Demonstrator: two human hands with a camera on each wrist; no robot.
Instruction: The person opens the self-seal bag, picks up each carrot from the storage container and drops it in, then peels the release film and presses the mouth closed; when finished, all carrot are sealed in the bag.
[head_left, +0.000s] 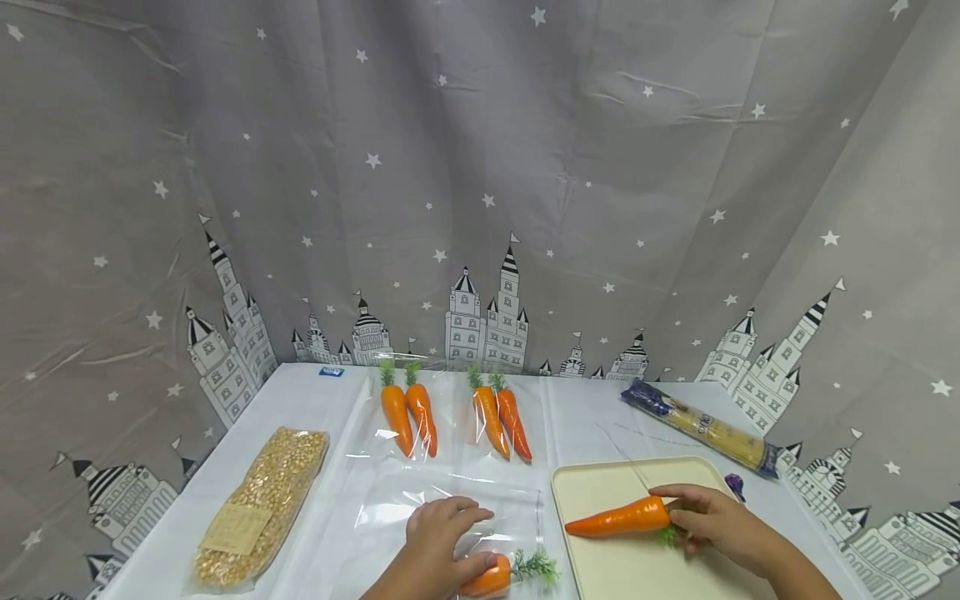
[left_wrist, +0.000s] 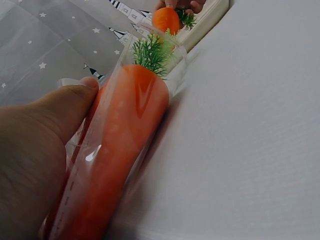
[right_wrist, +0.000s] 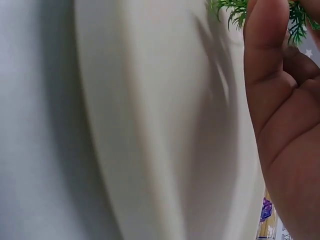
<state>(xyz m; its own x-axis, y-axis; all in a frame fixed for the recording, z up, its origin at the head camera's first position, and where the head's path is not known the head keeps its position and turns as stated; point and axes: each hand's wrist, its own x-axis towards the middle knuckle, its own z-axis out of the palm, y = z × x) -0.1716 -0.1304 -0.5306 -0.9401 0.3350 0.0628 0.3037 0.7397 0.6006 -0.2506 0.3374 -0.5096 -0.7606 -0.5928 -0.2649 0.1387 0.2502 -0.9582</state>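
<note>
My left hand (head_left: 442, 546) is at the front middle of the table, on a clear plastic bag (left_wrist: 116, 102). Inside that bag lies an orange carrot (head_left: 491, 577), its green top poking out to the right at the bag's mouth. The thumb lies along the bag beside the carrot; the other fingers are hidden in the left wrist view. Over the cream tray (head_left: 564, 500), my right hand (head_left: 712, 523) pinches another carrot (head_left: 622, 518) by its thick leafy end, tip pointing left. The right wrist view shows only green leaves (right_wrist: 232, 11) by the thumb.
Two bagged pairs of carrots (head_left: 408, 415) (head_left: 501, 421) lie toward the back. A pack of corn kernels (head_left: 262, 500) is on the left. A pasta pack (head_left: 701, 423) lies behind the tray, with a small purple item (head_left: 735, 483) beside it. A blue packet (head_left: 331, 371) sits back left.
</note>
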